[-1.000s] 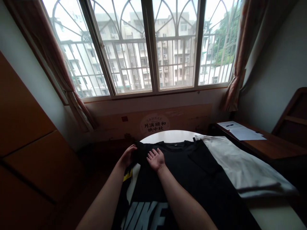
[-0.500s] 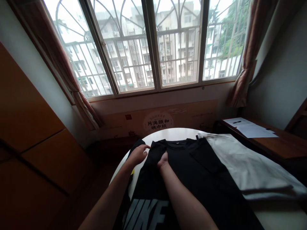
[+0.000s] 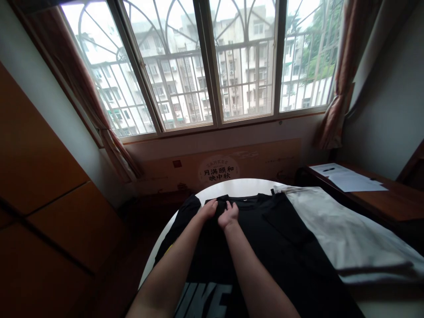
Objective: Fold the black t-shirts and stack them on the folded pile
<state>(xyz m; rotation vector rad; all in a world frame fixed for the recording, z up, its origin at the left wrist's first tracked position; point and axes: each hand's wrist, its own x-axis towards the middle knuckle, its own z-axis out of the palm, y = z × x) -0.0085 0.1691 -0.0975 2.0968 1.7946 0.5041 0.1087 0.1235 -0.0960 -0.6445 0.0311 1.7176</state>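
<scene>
A black T-shirt [image 3: 274, 247] with large grey lettering lies spread on the white round table [image 3: 238, 184], its neckline at the far side. My left hand [image 3: 209, 209] is at its left shoulder, fingers closed on a bit of the dark cloth. Just right of it, below the collar, my right hand [image 3: 228, 215] rests on the shirt with its fingers apart. The left part of the shirt lies turned inward, partly hidden by my forearms. Left of it shows another dark garment [image 3: 189, 210] with a bit of yellow print.
Folded pale trousers or similar cloth [image 3: 344, 229] lie on the table's right side. Beyond stands a brown wooden desk [image 3: 394, 198] with white papers [image 3: 351, 179]. A barred window [image 3: 245, 79] with curtains [image 3: 333, 117] is ahead, and a wooden cabinet [image 3: 59, 221] at left.
My left hand has moved right, from the left sleeve to the shoulder beside my right hand. The right hand has let go of the folded sleeve. More of the dark garment at left shows.
</scene>
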